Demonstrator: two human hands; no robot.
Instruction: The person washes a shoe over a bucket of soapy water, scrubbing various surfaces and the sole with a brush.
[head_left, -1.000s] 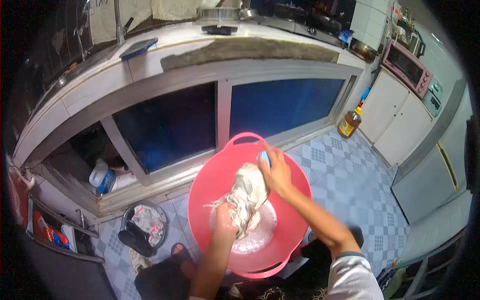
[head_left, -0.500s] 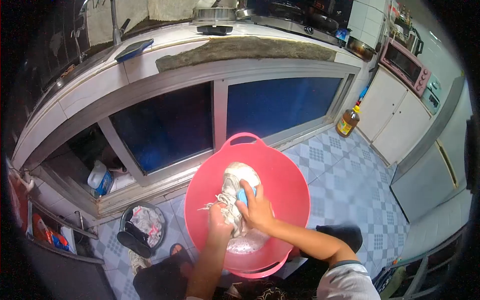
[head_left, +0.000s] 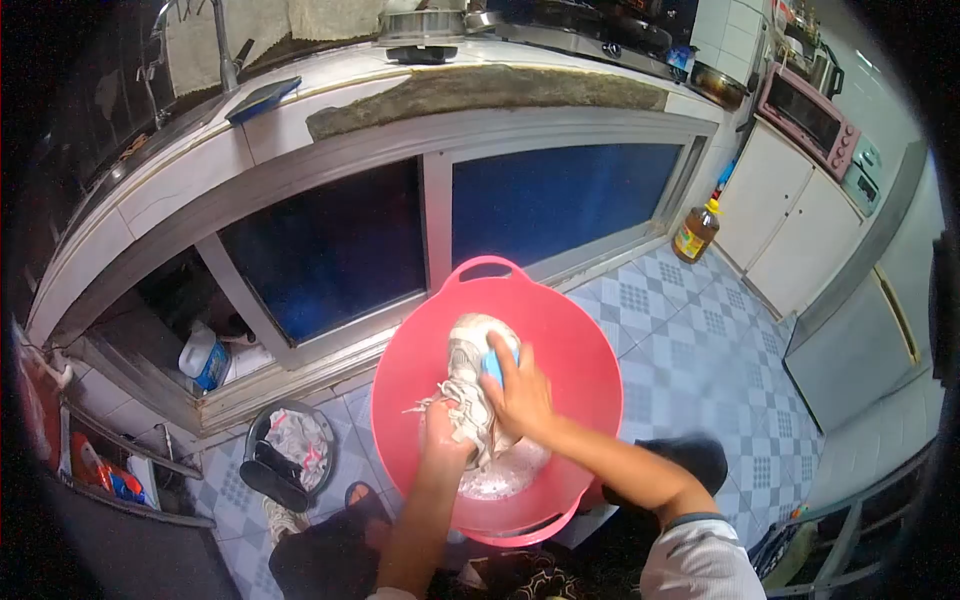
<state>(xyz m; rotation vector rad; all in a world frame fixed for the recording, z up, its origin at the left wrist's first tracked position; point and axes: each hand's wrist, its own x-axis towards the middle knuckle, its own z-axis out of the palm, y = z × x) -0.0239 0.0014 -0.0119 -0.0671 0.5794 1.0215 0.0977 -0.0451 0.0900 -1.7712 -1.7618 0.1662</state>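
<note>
A white lace-up sneaker point(head_left: 478, 330) is held inside a pink basin point(head_left: 585, 395), its toe pointing away from me and its laces hanging loose. My left hand point(head_left: 443, 428) is closed around the sneaker near its opening, fingers partly hidden by the shoe. In my right hand point(head_left: 524, 398) is a small light-blue scrub brush point(head_left: 492, 368), pressed to the sneaker's right side; its underside is hidden. Foamy water point(head_left: 500, 482) lies in the near part of the basin.
To the left, a dark tub point(head_left: 325, 445) holds pale cloth, with a black slipper point(head_left: 275, 478) over its edge. A tiled counter point(head_left: 350, 105) with sliding windows below runs ahead. An oil bottle point(head_left: 695, 232) stands by the white cabinet point(head_left: 790, 210) at right.
My right hand and the brush have shifted slightly up and right along the sneaker. My left hand keeps its grip. The camera view has shifted a little.
</note>
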